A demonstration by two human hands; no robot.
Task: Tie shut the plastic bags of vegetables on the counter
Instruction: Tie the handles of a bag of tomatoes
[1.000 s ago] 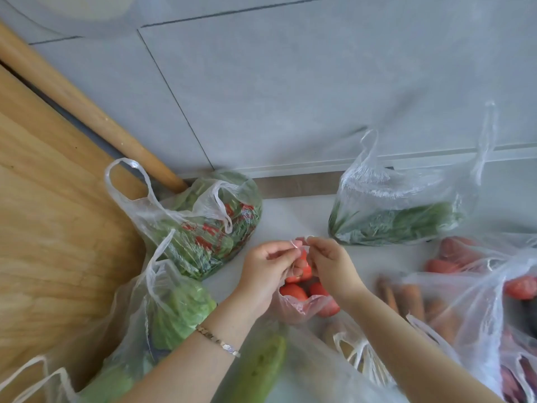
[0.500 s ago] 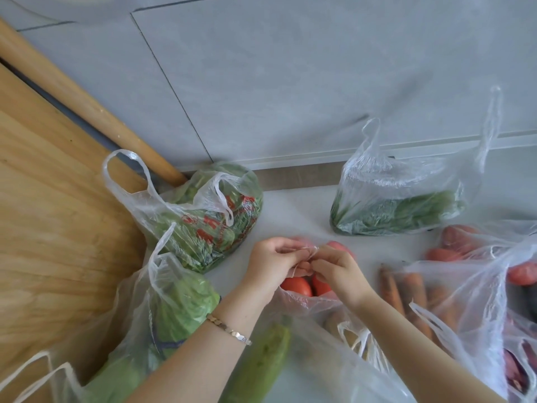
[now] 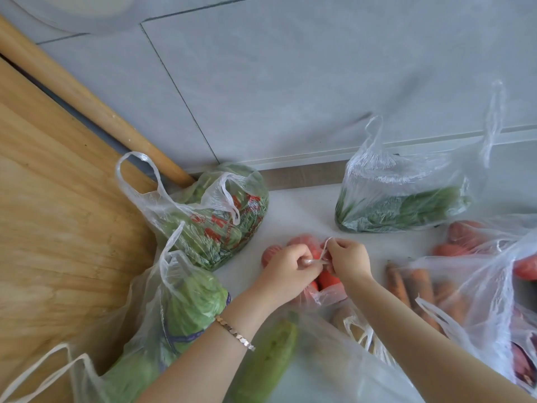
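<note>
The tomato bag (image 3: 329, 286) lies mid-desk (image 3: 302, 207). Its handles (image 3: 324, 248) sit lower and are drawn tighter than a second ago. Of the hands, the left hand (image 3: 290, 269) and the right hand (image 3: 347, 258) each pinch a strand, fingers curled.

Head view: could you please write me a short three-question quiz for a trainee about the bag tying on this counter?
1. True or false: the left hand and the right hand both pinch the handles of the tomato bag.
2. Which wrist wears the bracelet? A left, B right, C neither.
3. Fill in: the handles of the leafy greens bag are ____ (tied or untied).
Key: 1 true; 2 A; 3 untied.
</note>
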